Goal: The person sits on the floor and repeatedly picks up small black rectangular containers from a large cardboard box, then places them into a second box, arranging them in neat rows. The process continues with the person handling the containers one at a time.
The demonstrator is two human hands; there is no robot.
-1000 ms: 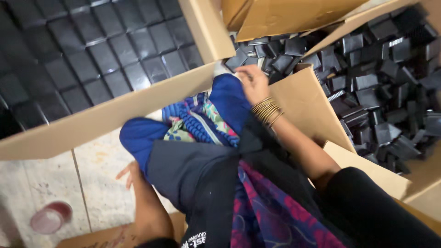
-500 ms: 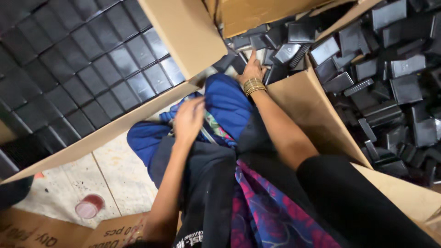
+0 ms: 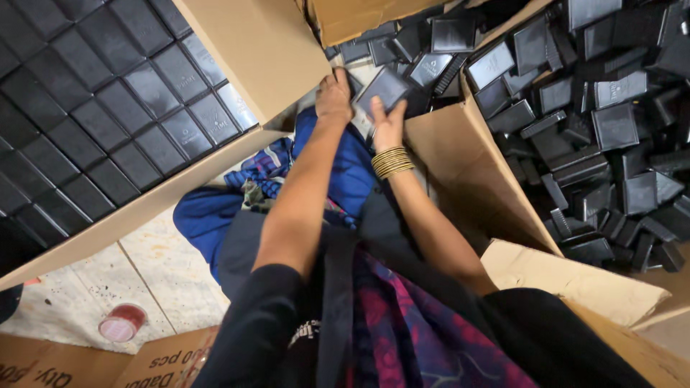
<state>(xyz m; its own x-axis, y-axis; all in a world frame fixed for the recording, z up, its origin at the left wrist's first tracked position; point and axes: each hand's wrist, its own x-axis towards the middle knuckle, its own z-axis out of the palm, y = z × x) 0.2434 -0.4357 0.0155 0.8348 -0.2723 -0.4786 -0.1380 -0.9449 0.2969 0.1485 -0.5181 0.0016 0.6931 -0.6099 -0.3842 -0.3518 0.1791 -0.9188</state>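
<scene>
Both hands reach to the upper centre of the frame, into the gap between two cardboard boxes. The right hand (image 3: 388, 122) grips one small black square case (image 3: 383, 88) by its lower edge, thumb and fingers closed on it; a stack of gold bangles (image 3: 392, 162) sits on that wrist. The left hand (image 3: 334, 97) lies just beside it, palm down, fingers extended toward the same case; whether it touches the case cannot be told. The case is held above the loose pile of black cases (image 3: 596, 122) that fills the open cardboard box (image 3: 460, 172) on the right side of the frame. At upper left, a second cardboard box (image 3: 255, 50) holds flat black cases in neat rows (image 3: 93, 122). Below the forearms, blue patterned clothing (image 3: 345, 172) covers the person's lap, with dark purple-and-pink fabric (image 3: 402, 323) toward the bottom centre. At lower left, a small red-rimmed round lid (image 3: 122, 322) lies on the pale speckled floor (image 3: 165, 273), near a flattened cardboard sheet (image 3: 108, 366) at the bottom edge.
</scene>
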